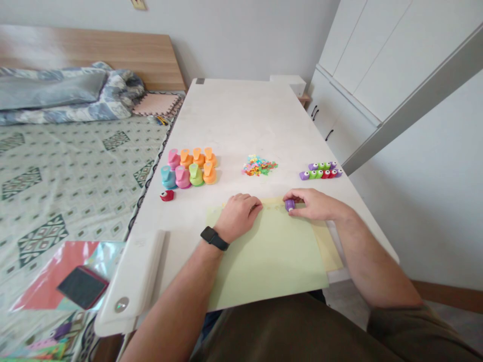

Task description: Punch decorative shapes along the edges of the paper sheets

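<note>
Purple punch [290, 204] upright in right hand [315, 204]

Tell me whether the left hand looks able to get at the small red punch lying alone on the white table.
Probably yes. The left hand rests on the pale green paper sheet, and the small red punch lies apart to its left on bare white table, with nothing between them.

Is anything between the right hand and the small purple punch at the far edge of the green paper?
No. The right hand already grips the small purple punch on the green paper. The left hand rests on the sheet beside it, apart from the punch.
</note>
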Motion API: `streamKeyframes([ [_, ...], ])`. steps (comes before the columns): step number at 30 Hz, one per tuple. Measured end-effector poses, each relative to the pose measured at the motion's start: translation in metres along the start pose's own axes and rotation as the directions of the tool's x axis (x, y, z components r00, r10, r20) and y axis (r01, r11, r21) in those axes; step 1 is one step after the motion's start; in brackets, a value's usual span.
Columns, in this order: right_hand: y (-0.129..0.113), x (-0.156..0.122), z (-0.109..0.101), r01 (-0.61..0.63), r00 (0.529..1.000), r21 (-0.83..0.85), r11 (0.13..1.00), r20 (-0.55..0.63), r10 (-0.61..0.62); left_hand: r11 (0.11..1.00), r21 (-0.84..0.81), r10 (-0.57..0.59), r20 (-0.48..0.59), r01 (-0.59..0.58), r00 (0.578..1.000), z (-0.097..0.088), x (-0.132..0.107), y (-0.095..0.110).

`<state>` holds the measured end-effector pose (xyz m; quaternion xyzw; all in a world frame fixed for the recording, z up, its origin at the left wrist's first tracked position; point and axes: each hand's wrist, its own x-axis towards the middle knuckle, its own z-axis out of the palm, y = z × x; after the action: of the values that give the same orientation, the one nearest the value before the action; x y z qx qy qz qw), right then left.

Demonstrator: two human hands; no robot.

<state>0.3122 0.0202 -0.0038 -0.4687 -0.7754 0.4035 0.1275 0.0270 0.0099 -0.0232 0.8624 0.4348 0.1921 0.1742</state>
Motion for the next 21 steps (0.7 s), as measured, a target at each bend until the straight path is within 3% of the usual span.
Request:
streamKeyframes([
  [14,-0.012,-0.004,-0.001,-0.010,1.000,-0.043,0.999,-0.023,0.009,1.000,0.017,0.013,-0.012,-0.013,1.000,-0.002,-0.001,0.001],
  [21,-0.017,-0.004,-0.002,-0.019,1.000,-0.151,0.988,-0.024,0.016,1.000,0.016,0.015,-0.023,-0.015,1.000,-0.002,-0.002,0.001],
])
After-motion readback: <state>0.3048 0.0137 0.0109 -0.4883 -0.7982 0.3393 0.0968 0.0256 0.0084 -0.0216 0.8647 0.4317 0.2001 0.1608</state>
